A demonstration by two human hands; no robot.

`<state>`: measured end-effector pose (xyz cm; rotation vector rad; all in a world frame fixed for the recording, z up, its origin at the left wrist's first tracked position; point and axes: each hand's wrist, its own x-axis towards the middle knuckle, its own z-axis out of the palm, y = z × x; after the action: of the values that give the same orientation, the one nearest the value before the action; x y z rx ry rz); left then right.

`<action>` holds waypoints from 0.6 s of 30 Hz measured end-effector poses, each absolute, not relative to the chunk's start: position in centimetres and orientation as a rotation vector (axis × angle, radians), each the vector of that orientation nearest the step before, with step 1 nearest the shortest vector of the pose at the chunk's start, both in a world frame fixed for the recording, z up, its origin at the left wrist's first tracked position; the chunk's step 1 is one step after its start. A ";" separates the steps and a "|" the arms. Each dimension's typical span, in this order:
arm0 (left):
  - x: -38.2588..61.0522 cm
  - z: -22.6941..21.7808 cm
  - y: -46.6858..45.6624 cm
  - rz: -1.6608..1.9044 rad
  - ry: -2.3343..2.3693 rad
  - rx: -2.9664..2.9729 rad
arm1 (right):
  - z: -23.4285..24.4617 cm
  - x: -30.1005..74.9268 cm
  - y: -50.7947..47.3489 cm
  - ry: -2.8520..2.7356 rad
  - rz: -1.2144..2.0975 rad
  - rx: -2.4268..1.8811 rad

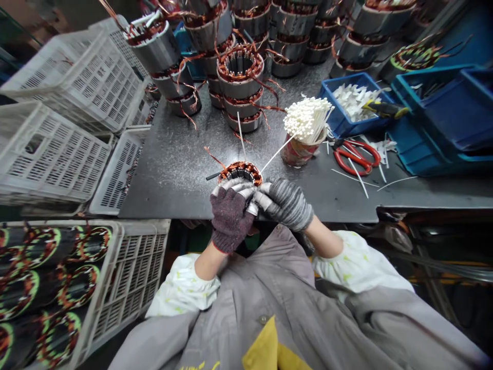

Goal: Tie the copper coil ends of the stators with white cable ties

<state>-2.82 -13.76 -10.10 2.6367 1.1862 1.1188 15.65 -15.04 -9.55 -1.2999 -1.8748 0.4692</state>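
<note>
A small motor stator [239,168] with copper windings rests on the dark tabletop near its front edge. My left hand [231,215], in a dark purple knitted glove with white-wrapped fingertips, curls its fingers over the stator's near rim. Close beside it, my right hand [288,204], in a grey glove, has its fingertips pinched together at the stator's near right side; what lies between them is hidden. One white cord [277,153] slants up right from the stator, and another white cord [241,134] stands up behind it. A dark sleeved lead [212,176] sticks out left.
Stacked stators [241,87] stand at the back. A cup of white cords [302,146] is right of centre, near red-handled scissors [356,156] and a blue bin [356,121] of white pieces. White crates [96,77] line the left; a lower crate [133,272] holds several stators.
</note>
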 end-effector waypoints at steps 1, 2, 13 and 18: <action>-2.8 -10.1 -13.8 1.119 1.198 2.638 | -9.7 15.3 -14.9 -1.866 0.436 -1.298; -2.8 -10.1 -13.8 1.123 1.212 2.630 | -9.7 15.1 -14.9 -1.804 0.407 -1.300; -3.3 -10.7 -14.0 1.093 1.178 2.713 | -9.0 17.0 -16.2 -1.717 0.874 -1.215; -3.9 -10.9 -14.3 1.123 1.175 2.748 | -9.8 15.0 -15.8 -1.093 1.318 -1.160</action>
<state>-3.85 -14.29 -10.90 2.7484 1.1751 1.1234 15.01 -15.81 -9.84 -1.1598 -1.0933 1.3184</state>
